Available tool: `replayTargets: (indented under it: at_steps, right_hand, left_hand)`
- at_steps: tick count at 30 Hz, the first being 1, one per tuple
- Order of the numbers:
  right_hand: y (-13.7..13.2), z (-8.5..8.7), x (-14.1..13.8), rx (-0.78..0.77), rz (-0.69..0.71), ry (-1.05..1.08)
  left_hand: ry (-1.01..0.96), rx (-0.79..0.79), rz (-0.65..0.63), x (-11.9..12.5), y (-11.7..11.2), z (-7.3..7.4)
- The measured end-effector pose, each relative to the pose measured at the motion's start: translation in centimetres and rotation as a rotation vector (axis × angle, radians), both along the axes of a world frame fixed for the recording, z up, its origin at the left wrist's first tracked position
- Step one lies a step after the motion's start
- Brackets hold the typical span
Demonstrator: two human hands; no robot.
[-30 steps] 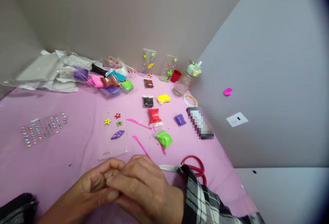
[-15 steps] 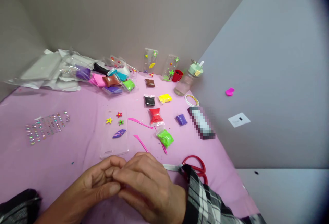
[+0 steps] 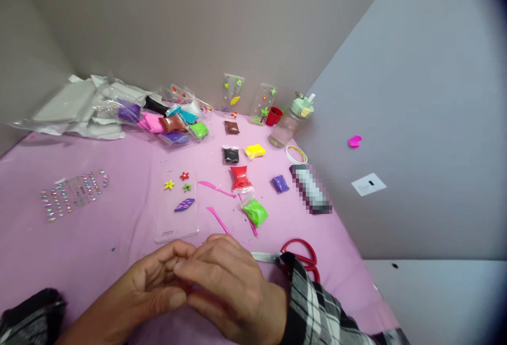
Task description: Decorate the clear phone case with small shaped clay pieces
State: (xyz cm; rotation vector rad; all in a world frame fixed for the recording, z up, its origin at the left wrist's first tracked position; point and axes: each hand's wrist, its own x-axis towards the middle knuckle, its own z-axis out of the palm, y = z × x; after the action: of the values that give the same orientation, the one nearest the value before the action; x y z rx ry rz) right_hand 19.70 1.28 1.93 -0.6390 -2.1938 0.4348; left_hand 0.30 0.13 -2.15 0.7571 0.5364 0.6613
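My left hand and right hand curl together; I can't tell if they pinch anything. The clear case lies flat just past them, maybe so its yellow flower won't slide.

- Pink-covered tabletop, set into a corner
- Plain gray wall behind the tabletop
- Blue-gray wall right of the tabletop, bearing a white card
- Pale surface beyond the tabletop's near right edge
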Motion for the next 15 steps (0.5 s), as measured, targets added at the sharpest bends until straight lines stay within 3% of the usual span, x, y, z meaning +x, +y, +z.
replayTargets:
  at_steps: [6, 15]
  right_hand:
    - [0.26, 0.69, 0.04, -0.012, 0.070, 0.005]
    - [0.11, -0.03, 0.08, -0.025, 0.087, -0.067]
  left_hand:
    - [0.066, 0.019, 0.043, -0.14, 0.24, -0.37]
    - [0.041, 0.034, 0.010, 0.16, 0.18, -0.09]
